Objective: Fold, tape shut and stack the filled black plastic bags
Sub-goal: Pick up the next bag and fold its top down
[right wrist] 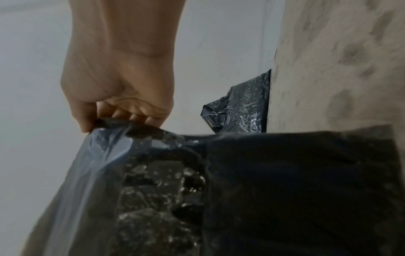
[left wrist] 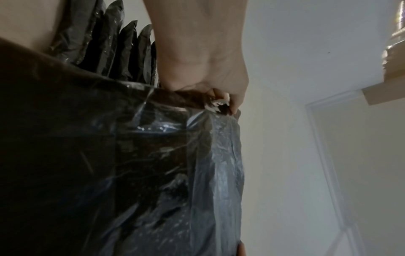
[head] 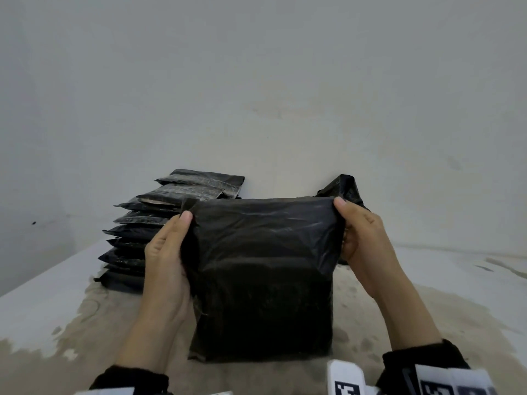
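Left hand (head: 168, 252) fingers curled behind the top-left corner of the black bag (head: 262, 275), thumb on front, pinching the folded top edge. Right hand (head: 368, 243) grips the top-right corner the same way, thumb tip on the top edge. In the wrist views the fingers (right wrist: 140, 112) are tucked tight under the plastic rim, not spread.

Bag held upright, centre of the head view, bottom edge at 6 o'clock touching or just above the counter (head: 57, 303); cannot tell which. Contents lumpy, showing through the film.

Stack of bags (head: 137, 235) at 10 o'clock from the held bag, piled flat on the counter near the wall (head: 256, 81), partly hidden behind the left hand. Another crumpled black bag (head: 345, 186) at 1 o'clock, just behind the right thumb, mostly blocked by the held bag. Counter surface mottled, stained.
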